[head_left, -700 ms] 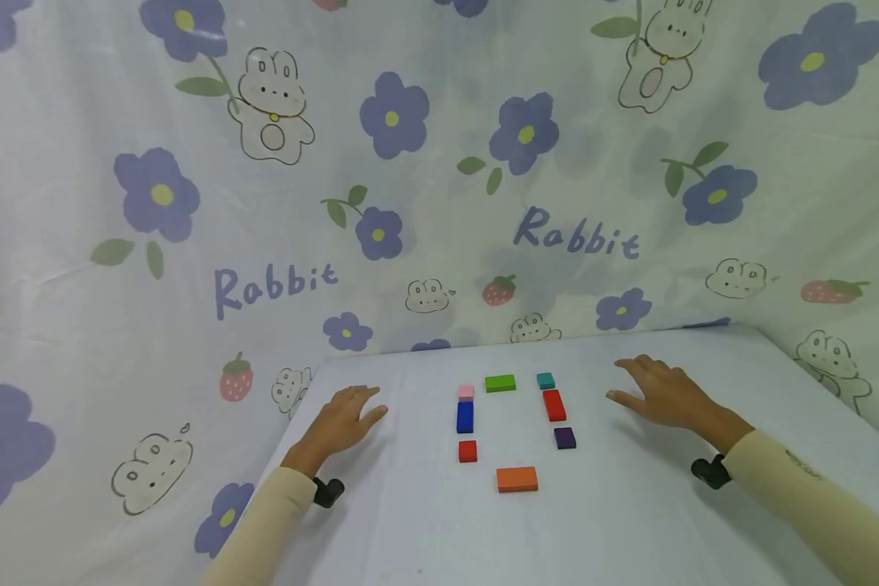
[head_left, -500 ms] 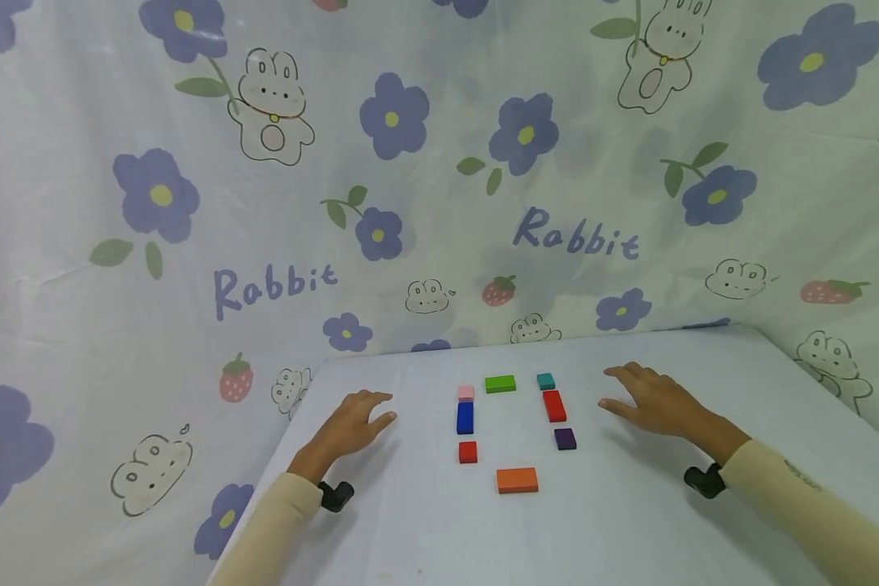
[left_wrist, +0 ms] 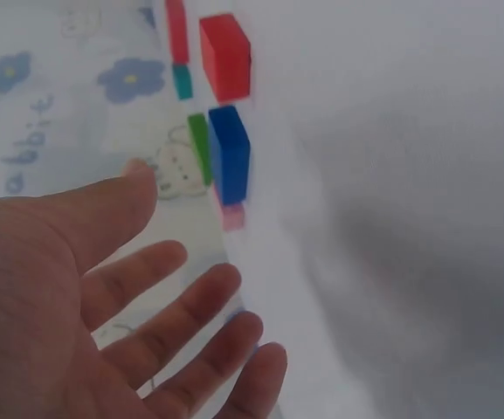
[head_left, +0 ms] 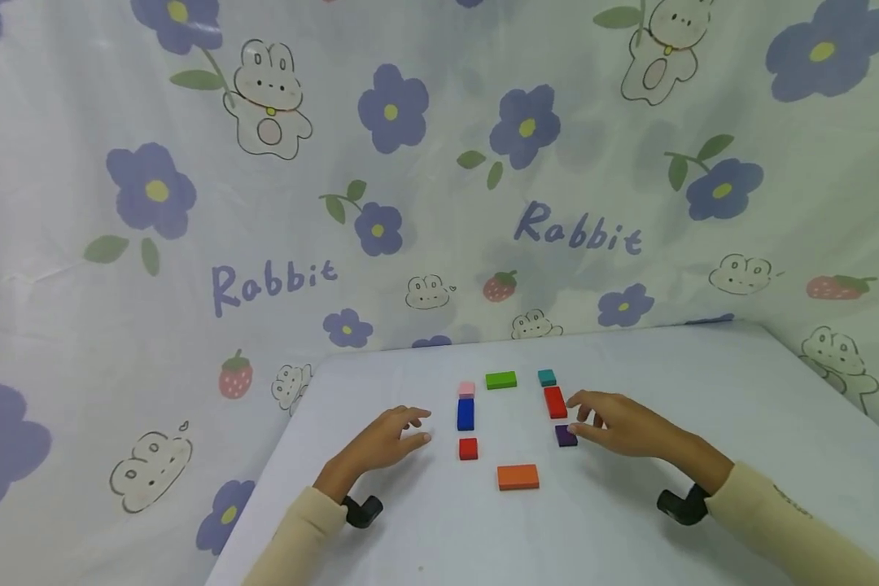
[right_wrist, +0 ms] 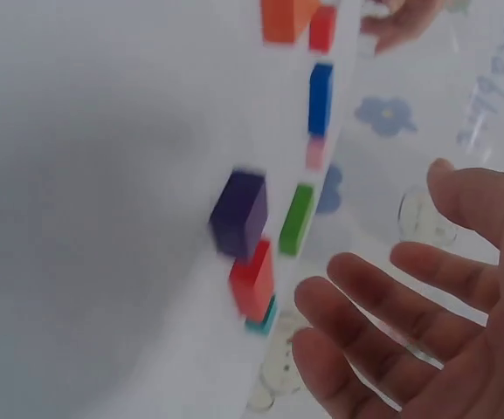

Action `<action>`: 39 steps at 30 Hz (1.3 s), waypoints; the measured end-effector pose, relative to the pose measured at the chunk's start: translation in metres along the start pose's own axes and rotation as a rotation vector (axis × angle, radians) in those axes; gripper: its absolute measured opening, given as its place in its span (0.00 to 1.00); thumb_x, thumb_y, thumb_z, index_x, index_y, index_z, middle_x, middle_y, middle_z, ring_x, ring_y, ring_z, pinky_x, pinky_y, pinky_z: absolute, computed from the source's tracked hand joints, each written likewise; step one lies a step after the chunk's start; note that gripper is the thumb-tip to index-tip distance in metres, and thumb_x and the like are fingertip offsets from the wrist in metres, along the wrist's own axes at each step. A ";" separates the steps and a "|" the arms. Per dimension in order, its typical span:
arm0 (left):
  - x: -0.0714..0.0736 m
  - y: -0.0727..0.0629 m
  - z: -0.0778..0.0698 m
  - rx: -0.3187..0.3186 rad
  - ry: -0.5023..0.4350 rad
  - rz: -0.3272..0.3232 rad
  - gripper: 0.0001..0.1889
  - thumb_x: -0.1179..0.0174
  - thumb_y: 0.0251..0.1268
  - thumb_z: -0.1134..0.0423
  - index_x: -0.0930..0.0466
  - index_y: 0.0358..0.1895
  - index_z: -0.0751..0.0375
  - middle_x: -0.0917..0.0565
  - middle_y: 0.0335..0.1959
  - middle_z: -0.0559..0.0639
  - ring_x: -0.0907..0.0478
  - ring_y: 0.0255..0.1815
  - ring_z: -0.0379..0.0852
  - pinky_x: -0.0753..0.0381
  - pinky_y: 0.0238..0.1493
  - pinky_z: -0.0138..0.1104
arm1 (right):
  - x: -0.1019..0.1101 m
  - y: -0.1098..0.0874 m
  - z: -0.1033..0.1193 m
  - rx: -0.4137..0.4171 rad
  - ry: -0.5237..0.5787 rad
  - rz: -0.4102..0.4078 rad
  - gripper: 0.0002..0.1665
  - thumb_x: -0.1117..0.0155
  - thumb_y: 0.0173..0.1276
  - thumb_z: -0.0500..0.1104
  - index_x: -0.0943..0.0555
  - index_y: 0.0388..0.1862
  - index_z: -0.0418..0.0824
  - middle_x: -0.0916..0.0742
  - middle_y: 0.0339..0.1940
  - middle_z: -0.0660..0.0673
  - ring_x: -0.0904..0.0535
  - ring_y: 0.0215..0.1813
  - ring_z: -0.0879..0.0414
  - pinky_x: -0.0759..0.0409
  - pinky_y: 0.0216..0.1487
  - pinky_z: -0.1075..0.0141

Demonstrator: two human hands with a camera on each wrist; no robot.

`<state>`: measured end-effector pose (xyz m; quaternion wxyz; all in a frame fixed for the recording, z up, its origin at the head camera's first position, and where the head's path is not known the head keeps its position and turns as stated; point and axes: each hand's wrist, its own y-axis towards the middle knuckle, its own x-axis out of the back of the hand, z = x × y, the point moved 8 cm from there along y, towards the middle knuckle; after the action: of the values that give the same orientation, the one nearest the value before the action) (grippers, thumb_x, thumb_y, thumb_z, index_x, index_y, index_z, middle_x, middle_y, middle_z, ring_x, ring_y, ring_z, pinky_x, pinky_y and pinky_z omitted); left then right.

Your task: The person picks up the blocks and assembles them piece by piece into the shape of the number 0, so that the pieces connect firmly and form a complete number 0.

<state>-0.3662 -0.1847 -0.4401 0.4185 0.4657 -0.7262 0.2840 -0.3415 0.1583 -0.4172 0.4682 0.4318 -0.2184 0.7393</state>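
My left hand (head_left: 387, 439) hovers left of the blocks, fingers relaxed and holding nothing; in its wrist view the fingers are spread. Nearest to it are the blue block (head_left: 465, 414) and the small red block (head_left: 468, 448). On the other side, my right hand (head_left: 618, 425) is above the table beside the purple block (head_left: 566, 435), its thumb overlapping that block's edge in the head view. The long red block (head_left: 555, 402) lies just past its fingertips. In the right wrist view the thumb and fingers stand apart with nothing between them.
A pink block (head_left: 466, 390), green block (head_left: 501, 380) and teal block (head_left: 547, 378) lie at the back of the white table (head_left: 439, 537). An orange block (head_left: 518, 477) lies at the front. A printed curtain (head_left: 439, 163) hangs behind the table.
Both hands have moved inward, toward the blocks. The right hand travelled farther and now reaches the purple block's edge. The blocks keep their arrangement; the head view has shifted slightly.
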 end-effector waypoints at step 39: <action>-0.059 0.012 -0.012 -0.084 -0.267 -0.118 0.22 0.30 0.62 0.53 0.17 0.58 0.54 0.15 0.49 0.47 0.21 0.52 0.46 0.22 0.56 0.41 | -0.087 0.010 0.018 0.105 0.127 0.076 0.19 0.23 0.58 0.52 0.15 0.48 0.51 0.19 0.42 0.60 0.26 0.42 0.65 0.21 0.44 0.72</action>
<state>-0.3601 -0.1439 -0.4860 0.3534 0.5234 -0.7579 0.1636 -0.3262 0.0967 -0.4806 0.4293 0.3993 -0.1657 0.7930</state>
